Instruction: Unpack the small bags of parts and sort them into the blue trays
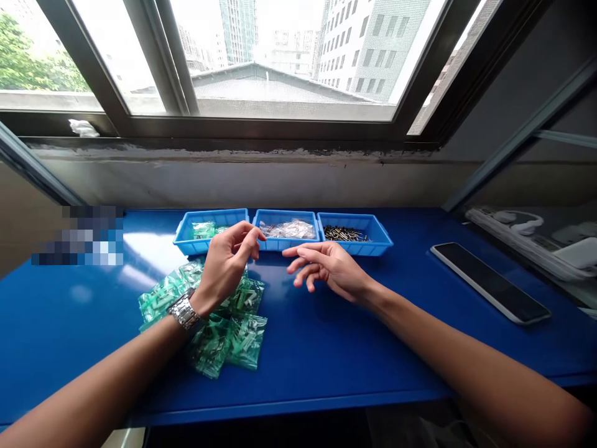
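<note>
My left hand (pixel 231 261), with a metal watch (pixel 184 309) on its wrist, is above a pile of green plastic packets (pixel 246 342). Its thumb and fingers are pressed together near the middle bin; whatever they may hold is too small to make out. To its right, my right hand (pixel 326 266) hovers over the blue table with fingers apart and nothing in them. Behind the hands stand three blue bins: the left bin (pixel 184 235) has green packets, the middle bin (pixel 284 244) has small clear packets, and the right bin (pixel 357 249) has dark screw-like pieces.
A phone (pixel 489 281) lies on the right of the blue table (pixel 326 367). White items (pixel 517 223) are at the far right behind a metal frame. A blurred patch (pixel 84 236) covers something at the left. A window rises beyond the back wall.
</note>
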Available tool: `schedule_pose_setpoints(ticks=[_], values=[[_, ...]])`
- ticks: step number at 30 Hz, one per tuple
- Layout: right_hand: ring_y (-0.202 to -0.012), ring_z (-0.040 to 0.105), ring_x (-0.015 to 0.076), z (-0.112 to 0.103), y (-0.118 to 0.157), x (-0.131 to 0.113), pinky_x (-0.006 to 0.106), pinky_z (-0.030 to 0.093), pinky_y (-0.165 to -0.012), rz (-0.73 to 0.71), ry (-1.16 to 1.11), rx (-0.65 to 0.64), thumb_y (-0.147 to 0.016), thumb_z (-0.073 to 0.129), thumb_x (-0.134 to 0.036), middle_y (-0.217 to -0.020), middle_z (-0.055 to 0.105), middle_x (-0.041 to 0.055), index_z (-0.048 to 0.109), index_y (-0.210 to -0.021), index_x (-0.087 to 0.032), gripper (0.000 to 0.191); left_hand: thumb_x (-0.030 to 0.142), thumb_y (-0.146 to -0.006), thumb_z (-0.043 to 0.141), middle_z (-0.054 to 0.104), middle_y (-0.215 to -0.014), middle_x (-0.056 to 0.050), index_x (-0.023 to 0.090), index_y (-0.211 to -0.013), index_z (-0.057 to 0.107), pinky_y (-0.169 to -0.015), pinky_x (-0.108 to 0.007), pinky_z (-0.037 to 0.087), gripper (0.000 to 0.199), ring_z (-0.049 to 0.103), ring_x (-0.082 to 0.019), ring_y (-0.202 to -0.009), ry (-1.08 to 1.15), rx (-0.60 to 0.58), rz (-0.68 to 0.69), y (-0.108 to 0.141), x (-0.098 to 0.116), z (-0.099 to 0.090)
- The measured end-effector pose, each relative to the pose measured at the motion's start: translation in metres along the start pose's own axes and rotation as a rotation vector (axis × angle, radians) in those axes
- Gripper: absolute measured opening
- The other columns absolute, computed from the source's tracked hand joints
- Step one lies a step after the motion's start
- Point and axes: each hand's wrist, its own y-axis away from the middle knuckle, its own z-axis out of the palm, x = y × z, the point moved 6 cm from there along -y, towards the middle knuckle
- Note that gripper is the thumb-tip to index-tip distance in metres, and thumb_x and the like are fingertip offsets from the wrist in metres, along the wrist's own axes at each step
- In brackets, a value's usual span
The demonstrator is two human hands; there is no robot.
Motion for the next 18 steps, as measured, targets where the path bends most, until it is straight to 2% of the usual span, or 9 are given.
schedule_pose_setpoints(ticks=[3,6,9,12,16,18], values=[[-0.052,0.069,0.0126,0.011,0.005,0.001,0.02,0.05,-0.045,-0.036,0.218,-0.076,-0.095,0.071,-0.046,-0.074,0.076,0.0048,0.08,-0.105,-0.013,0.035,0.035,-0.105,0.057,0.063,-0.068,0.0,0.016,-0.089,0.07,-0.06,-0.023,0.047,0.028,0.059,-0.011,-0.062,-0.025,-0.006,0.026,0.001,0.002,0.001],[-0.047,0.061,0.0096,0.023,0.01,-0.003,0.02,0.048,-0.048,-0.135,0.553,-0.081,-0.096,0.07,-0.038,-0.067,0.072,0.0018,0.081,-0.103,-0.014,0.027,0.034,-0.104,0.057,0.064,-0.069,-0.001,0.015,-0.088,0.07,-0.059,-0.023,0.047,0.028,0.06,-0.011,-0.061,-0.042,0.009,0.056,0.002,0.004,0.001],[-0.049,0.062,0.0109,0.033,0.011,-0.004,0.022,0.049,-0.055,-0.172,0.748,-0.069,-0.097,0.068,-0.032,-0.066,0.073,0.0014,0.08,-0.11,-0.014,0.025,0.033,-0.103,0.057,0.065,-0.069,-0.001,0.015,-0.087,0.07,-0.058,-0.022,0.049,0.028,0.061,-0.011,-0.06,-0.047,0.012,0.091,0.001,0.006,0.0],[-0.055,0.066,0.0126,0.039,0.006,-0.005,0.024,0.049,-0.06,-0.177,0.852,-0.041,-0.098,0.068,-0.037,-0.069,0.075,0.0017,0.079,-0.112,-0.016,0.028,0.033,-0.102,0.059,0.067,-0.071,-0.002,0.015,-0.085,0.071,-0.058,-0.022,0.05,0.028,0.062,-0.011,-0.06,-0.055,0.002,0.131,0.0,0.006,0.001],[-0.062,0.067,0.0167,0.05,-0.011,-0.004,0.025,0.044,-0.058,-0.133,1.083,-0.04,-0.089,0.076,-0.055,-0.072,0.075,0.0031,0.08,-0.101,-0.019,0.038,0.033,-0.103,0.058,0.069,-0.074,-0.003,0.015,-0.086,0.071,-0.057,-0.022,0.051,0.028,0.062,-0.011,-0.06,-0.064,-0.001,0.152,0.001,0.005,0.002],[-0.062,0.068,0.0174,0.056,-0.019,-0.003,0.025,0.043,-0.056,-0.078,1.117,-0.071,-0.085,0.08,-0.054,-0.072,0.075,0.0035,0.078,-0.095,-0.018,0.037,0.032,-0.103,0.057,0.069,-0.073,-0.003,0.015,-0.086,0.071,-0.057,-0.022,0.05,0.028,0.062,-0.011,-0.06,-0.066,-0.004,0.159,0.001,0.005,0.002]])
